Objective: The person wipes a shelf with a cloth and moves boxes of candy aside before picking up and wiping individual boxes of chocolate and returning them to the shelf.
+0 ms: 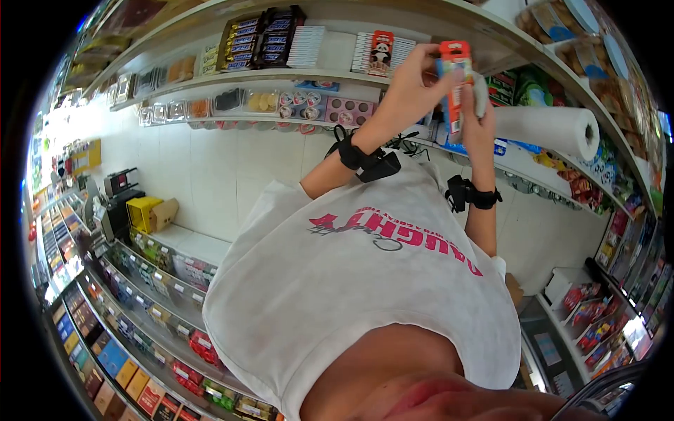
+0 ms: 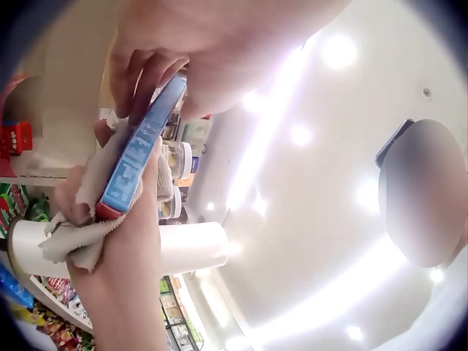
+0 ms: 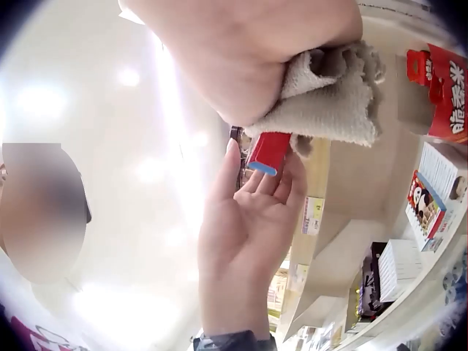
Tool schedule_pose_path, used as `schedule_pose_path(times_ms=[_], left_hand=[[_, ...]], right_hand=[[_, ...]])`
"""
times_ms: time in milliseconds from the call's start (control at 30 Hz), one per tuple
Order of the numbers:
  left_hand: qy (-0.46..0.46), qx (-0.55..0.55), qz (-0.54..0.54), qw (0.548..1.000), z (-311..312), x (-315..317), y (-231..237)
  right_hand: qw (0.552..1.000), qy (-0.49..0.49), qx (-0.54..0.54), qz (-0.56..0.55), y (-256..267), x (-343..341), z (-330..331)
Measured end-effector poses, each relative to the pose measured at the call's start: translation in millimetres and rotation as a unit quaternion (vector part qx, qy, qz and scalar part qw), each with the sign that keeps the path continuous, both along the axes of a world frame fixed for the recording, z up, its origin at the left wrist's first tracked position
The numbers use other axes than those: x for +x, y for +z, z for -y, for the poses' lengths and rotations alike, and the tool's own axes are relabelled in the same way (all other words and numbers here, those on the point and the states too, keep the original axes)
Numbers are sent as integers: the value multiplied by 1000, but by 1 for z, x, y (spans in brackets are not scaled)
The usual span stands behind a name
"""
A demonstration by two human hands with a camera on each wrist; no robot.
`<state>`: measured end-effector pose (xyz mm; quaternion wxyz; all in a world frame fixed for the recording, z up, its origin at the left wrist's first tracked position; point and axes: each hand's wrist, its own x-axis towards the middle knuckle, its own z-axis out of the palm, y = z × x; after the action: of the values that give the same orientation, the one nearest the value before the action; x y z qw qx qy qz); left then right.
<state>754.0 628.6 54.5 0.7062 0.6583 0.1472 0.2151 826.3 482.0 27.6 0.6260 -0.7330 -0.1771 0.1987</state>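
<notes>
A slim red and blue box (image 1: 455, 50) is held up in front of the shelf by both hands. My left hand (image 1: 419, 85) grips one end of it, thumb on one side and fingers on the other, as the left wrist view shows. Around the other end, my right hand (image 1: 479, 130) holds the box together with a grey-beige cloth (image 3: 333, 102). In the left wrist view the cloth is bunched along the box's side, and the blue narrow face (image 2: 142, 153) with pale lettering shows. The right palm and cloth partly cover the box in the right wrist view.
Chocolate bar boxes (image 1: 258, 38) and a red panda box (image 1: 381, 52) stand on the shelf ahead. A white roll (image 1: 547, 131) lies to the right, near bagged snacks (image 1: 583, 189). Lower down are small tubs (image 1: 262, 100) on a narrow shelf. Display racks (image 1: 161, 302) stand to the left.
</notes>
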Motion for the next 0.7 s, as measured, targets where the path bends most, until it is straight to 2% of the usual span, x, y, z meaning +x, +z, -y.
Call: schedule_pose_path(times_ms=[133,167,267,400,433,533,700], left_hand=[[-29,-21,55,998,-4,3,-15],[-15,-19,56,998,-5,2,-15],[-52,58,6,997,-14,-6,-10],[-42,132,33,990,-20,-5,-15],[-60,140,45,987,-23,-4,-14],[-85,109,68,988,-21,-5,-6],[-93,144,52,984,-21,-2,-10]], right_hand=[[997,-35,59,-18,-4,5,-9],[999,-32,18,-5,-8,6,-9],[998,-58,28,6,-21,10,-11],[993,-74,83,-27,2,8,-16],[988,-102,109,-48,2,9,-18],[956,-104,231,-145,13,10,-19],[958,-129,232,-105,13,10,-17]])
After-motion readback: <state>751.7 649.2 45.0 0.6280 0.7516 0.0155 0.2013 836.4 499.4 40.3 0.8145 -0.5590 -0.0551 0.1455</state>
